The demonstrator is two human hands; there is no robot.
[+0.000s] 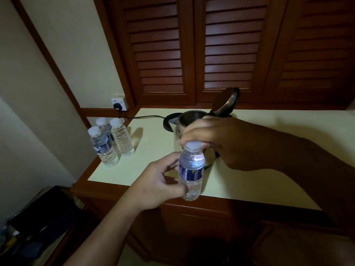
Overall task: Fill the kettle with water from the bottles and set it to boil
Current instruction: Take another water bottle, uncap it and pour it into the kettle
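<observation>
- Counting them all, four water bottles are seen: three bottles are grouped upright, caps on, at the left back corner of the counter, and a fourth bottle is held upright over the front edge.
- The fourth bottle is gripped low on its body by the left hand, with fingers and thumb curled round it. Its white cap is pinched by the fingertips of the right hand.
- One kettle is set on the counter just behind the fourth bottle, with its lid tipped open. Much of its body is hidden by the right hand.
- One black base is placed just behind the kettle to the left, and one cord is run from it toward a plug in the wall socket.
- The counter is topped in pale yellow and edged in dark wood. It is backed by brown slatted doors and flanked by a cream wall.
- A dark object at lower left is too dim to be made out.
</observation>
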